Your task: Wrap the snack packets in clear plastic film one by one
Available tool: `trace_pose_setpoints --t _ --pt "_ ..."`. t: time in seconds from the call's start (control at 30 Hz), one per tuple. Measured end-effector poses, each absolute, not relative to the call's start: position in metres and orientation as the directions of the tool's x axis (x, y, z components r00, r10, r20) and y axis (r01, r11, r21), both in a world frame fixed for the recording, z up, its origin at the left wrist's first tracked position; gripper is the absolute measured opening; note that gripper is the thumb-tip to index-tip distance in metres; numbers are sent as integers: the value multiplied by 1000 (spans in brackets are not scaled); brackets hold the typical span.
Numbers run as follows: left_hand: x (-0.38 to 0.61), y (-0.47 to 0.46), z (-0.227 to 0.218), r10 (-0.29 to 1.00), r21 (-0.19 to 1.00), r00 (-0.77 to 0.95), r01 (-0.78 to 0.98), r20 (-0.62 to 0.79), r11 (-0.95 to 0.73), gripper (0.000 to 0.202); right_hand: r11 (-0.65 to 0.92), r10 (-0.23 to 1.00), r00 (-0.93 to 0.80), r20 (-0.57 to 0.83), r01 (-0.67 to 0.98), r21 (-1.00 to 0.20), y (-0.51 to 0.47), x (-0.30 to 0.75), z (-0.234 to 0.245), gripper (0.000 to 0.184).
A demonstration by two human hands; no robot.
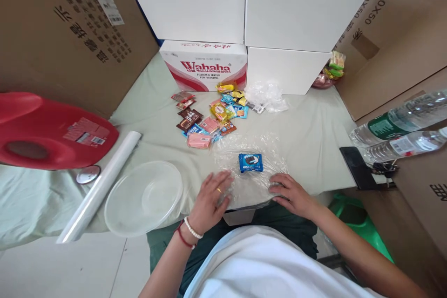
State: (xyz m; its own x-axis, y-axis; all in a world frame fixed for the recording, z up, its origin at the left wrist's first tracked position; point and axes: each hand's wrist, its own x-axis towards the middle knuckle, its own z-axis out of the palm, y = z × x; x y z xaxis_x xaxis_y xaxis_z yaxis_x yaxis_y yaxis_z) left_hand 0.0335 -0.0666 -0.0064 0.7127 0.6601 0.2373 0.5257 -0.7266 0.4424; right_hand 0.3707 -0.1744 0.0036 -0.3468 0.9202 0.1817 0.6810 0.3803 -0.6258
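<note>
A blue cookie packet (250, 162) lies on a crinkled sheet of clear plastic wrap (253, 191) at the table's front edge. My left hand (213, 195) rests at the sheet's left side, its fingers stretched out and apart. On the opposite side, my right hand (291, 194) touches the wrap's right edge with fingers extended. Neither hand is on the packet. Behind the sheet sits a pile of small wrapped snacks (220, 111), among them a pink packet (199, 140) close to the wrap's corner.
Left of my hands are a translucent round lid (120, 202), a roll of plastic film (101, 186) and a red jug (52, 125). A Wahaha box (206, 65) stands behind the snacks, beside crumpled plastic (267, 95). Water bottles (401, 123) and a black phone (354, 167) lie right.
</note>
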Motion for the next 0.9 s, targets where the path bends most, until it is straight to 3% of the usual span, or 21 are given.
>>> trace_pose_setpoints --t 0.07,0.13,0.2,0.4,0.47,0.53,0.6,0.7,0.8,0.9 --pt "31 -77 -5 604 456 775 476 188 -752 46 390 915 -348 203 636 -666 -169 374 6 21" --pt "32 -79 -4 635 490 746 485 200 -724 31 395 906 -377 195 585 -708 -157 380 17 24" --pt "37 -70 1 697 547 677 501 235 -671 28 367 908 -389 157 557 -745 -142 387 32 27" --pt "76 7 23 856 617 493 629 154 -473 31 84 980 -195 -41 591 -802 -80 402 48 35" --pt "88 33 24 920 536 368 754 133 -379 37 -37 991 -71 -116 682 -730 -61 405 45 32" --pt "95 46 23 943 474 272 815 194 -333 44 -79 997 56 -58 806 -586 -49 405 46 28" --pt "94 43 24 919 464 205 814 337 -351 39 -28 989 94 115 878 -477 -46 401 52 29" --pt "88 10 33 786 428 72 806 613 -408 25 217 954 -81 289 852 -476 -51 386 61 30" --pt "87 -35 47 615 316 105 783 781 -535 22 427 903 -322 284 752 -502 -50 367 58 36" --pt "96 -66 52 559 237 290 687 777 -687 32 384 923 -328 203 740 -552 -33 356 42 50"
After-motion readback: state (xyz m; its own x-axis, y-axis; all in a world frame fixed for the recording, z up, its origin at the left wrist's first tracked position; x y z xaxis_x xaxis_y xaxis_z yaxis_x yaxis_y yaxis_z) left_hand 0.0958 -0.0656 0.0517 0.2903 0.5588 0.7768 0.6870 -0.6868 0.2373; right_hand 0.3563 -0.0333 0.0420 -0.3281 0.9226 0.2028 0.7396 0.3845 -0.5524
